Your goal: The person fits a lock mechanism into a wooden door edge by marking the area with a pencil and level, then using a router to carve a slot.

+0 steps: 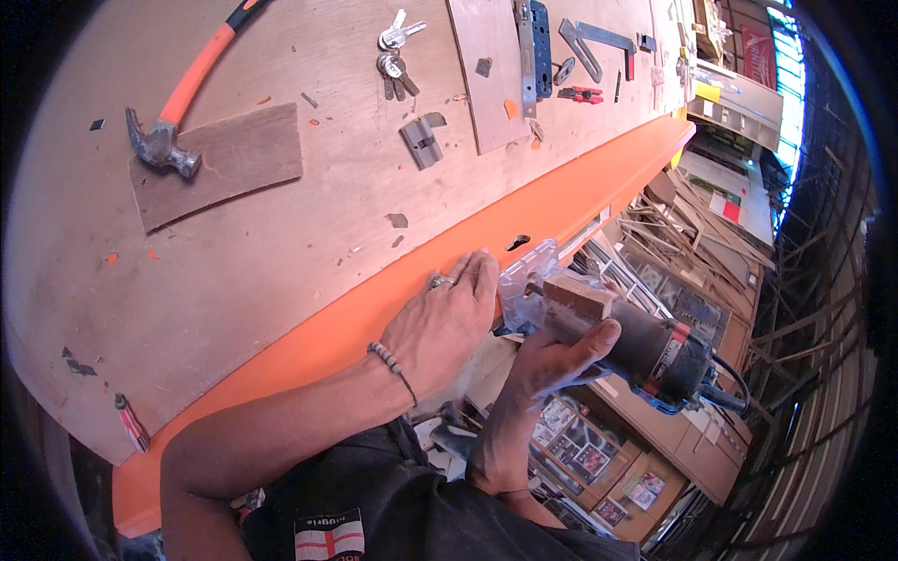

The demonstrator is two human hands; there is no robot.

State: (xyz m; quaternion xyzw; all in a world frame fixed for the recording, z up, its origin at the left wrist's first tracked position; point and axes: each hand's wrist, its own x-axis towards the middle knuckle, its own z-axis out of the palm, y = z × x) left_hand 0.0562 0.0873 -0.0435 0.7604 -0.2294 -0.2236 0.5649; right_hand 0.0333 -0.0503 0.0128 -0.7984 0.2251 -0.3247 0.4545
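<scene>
My right hand is wrapped round the body of a trim router, dark with red bands and a cord at its rear. The router lies sideways, and its clear plastic base is at the orange edge of a wide wooden panel. A small wood block sits along the router's upper side. My left hand, wearing a ring and a bracelet, rests flat on the orange edge beside the base. Close to its fingertips is a keyhole-shaped opening. The router bit is hard to make out.
On the panel lie a claw hammer over a wood piece, keys, a lock cylinder, a mortise lock, a square and red pliers. A small tube is near the left corner. Scrap timber stands beyond.
</scene>
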